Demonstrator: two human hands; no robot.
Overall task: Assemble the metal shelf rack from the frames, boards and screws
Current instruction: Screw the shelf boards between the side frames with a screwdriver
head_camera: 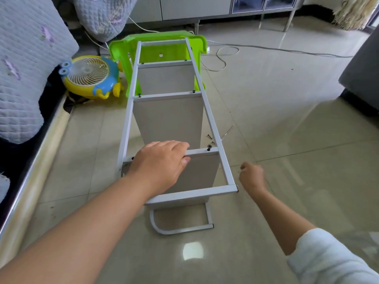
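Meanwhile, left hand (162, 165) grips the rack's (213, 124) near crossbar (203, 152); right hand (253, 176), at four o'clock, curls empty.

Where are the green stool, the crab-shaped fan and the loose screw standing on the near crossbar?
green stool (174, 53): head view, on the underside of its seat.
crab-shaped fan (89, 71): head view, on the round white grille.
loose screw (209, 148): head view, on its dark head.

Single head cam, looks fwd/down, close over floor (287, 140).
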